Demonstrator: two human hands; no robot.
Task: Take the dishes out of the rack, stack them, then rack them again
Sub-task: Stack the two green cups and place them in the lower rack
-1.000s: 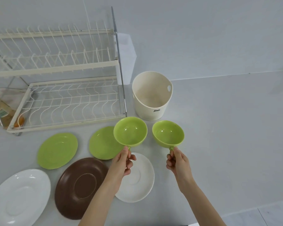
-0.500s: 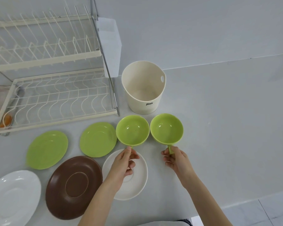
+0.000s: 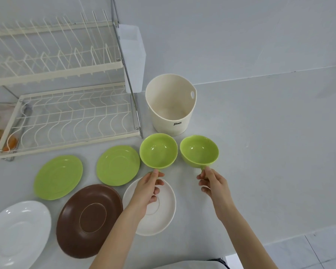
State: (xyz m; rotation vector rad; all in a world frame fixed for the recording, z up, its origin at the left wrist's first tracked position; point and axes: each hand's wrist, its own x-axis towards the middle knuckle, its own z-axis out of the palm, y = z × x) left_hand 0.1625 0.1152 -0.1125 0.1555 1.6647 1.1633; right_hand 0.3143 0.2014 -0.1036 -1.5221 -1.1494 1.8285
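My left hand pinches the handle of a green cup, and my right hand pinches the handle of a second green cup. Both cups are upright, side by side, in front of the cream bucket. On the counter lie two green saucers, a brown plate, a cream saucer partly under my left hand, and a white plate. The two-tier wire dish rack stands at the left with no dishes in it.
A translucent utensil holder hangs on the rack's right end. Cloth and an orange item lie behind the rack's left end. The counter edge runs along the lower right, with floor tiles beyond.
Both cups have come lower and closer together, and now sit near the counter in front of the bucket. The view has shifted, so the rack appears further right.
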